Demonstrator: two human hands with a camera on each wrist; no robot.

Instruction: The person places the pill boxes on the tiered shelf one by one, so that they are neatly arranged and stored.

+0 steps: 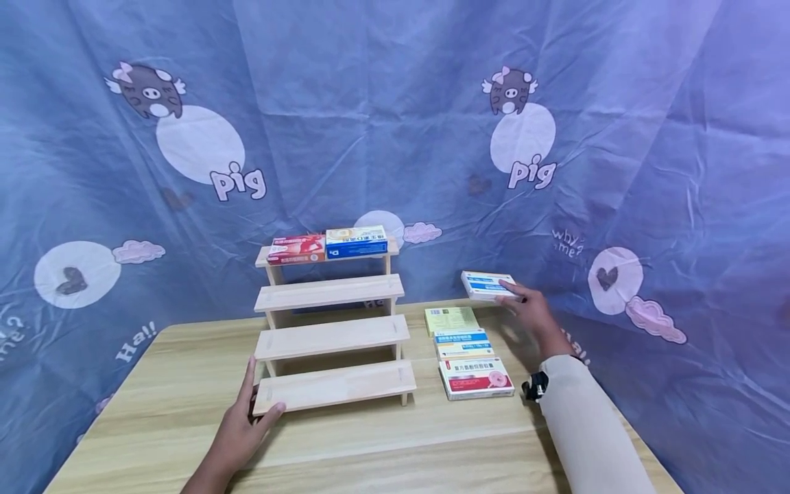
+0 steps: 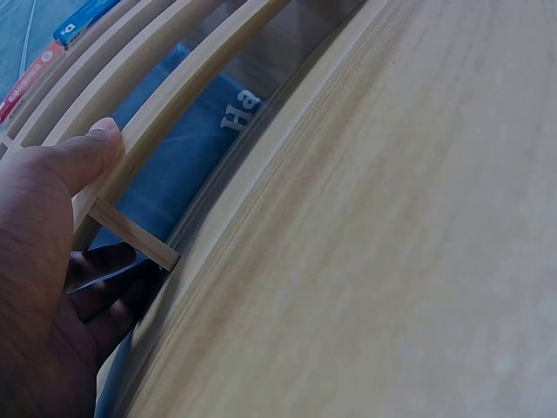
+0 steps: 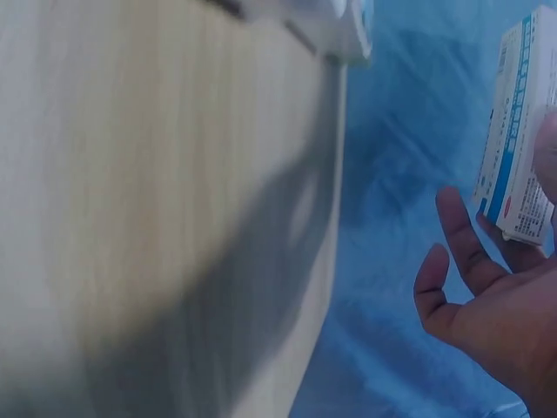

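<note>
My right hand (image 1: 535, 317) pinches a white-and-blue medicine box (image 1: 483, 283) by its right end, above the table's back right. In the right wrist view, that medicine box (image 3: 520, 122) is tilted, with two fingers (image 3: 467, 248) spread away from it. My left hand (image 1: 239, 429) grips the left end of the lowest step of a four-tier wooden display stand (image 1: 336, 387). Seen from the left wrist, the thumb (image 2: 91, 155) presses on the step and the other fingers reach beneath it. A red medicine box (image 1: 297, 248) and a white-and-blue vitamin D box (image 1: 356, 242) lie on the top step.
Right of the stand, a green box (image 1: 450, 320), a blue-and-white box (image 1: 463, 344) and a red-and-white box (image 1: 476, 379) lie in a column on the wooden table (image 1: 370, 453). A blue pig-print cloth (image 1: 370, 137) hangs behind the table and along its sides.
</note>
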